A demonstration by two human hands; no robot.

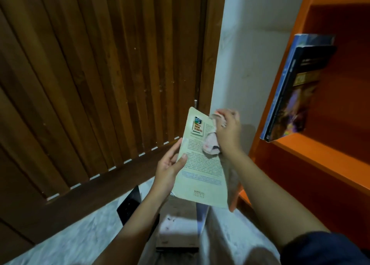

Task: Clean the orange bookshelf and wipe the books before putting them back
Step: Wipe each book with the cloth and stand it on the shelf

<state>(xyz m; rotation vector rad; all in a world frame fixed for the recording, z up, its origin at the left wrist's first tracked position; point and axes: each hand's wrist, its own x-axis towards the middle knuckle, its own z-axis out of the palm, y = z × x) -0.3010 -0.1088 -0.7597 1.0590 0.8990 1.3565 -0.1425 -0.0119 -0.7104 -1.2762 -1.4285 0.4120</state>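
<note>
A pale green paperback [200,168] is held upright in front of me, back cover facing me. My left hand [170,168] grips its left edge, thumb on the cover. My right hand [228,132] clutches a crumpled pinkish cloth [210,144] and presses it against the upper right of the cover. The orange bookshelf [312,156] stands to the right. Two books [294,92] lean against its left wall on one shelf.
A slatted wooden door [100,74] fills the left and centre. A white wall strip [250,54] separates door and shelf. On the pale floor below lie a stack of books [178,230] and a dark book [129,204].
</note>
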